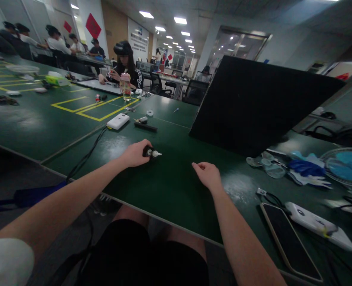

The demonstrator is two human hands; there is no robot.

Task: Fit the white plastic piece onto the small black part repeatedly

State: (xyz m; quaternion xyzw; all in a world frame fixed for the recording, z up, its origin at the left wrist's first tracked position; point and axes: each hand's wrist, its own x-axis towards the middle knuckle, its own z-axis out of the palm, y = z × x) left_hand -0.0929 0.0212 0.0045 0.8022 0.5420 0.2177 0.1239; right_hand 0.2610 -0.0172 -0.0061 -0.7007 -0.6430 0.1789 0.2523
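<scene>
My left hand (137,154) is closed around a small dark object (151,153) just above the green tabletop. A pale round piece shows on it, and a white pointed tip (157,154) sticks out toward the right; its exact kind is unclear. To the right, apart from it, my right hand (207,173) is held over the table with fingers curled and pressed together. Whatever might lie between those fingertips is hidden. Beyond my left hand lie a dark bar (145,126), a small metallic cylinder (142,119) and a white ring (149,113).
A large black panel (253,103) leans upright at the back right. Nearer are gloves (308,169), a fan (347,165), a phone (291,240) and a white power bank (319,224). Another white power bank (118,121) with a cable lies left. A person (125,67) sits across, beside a bottle (126,87).
</scene>
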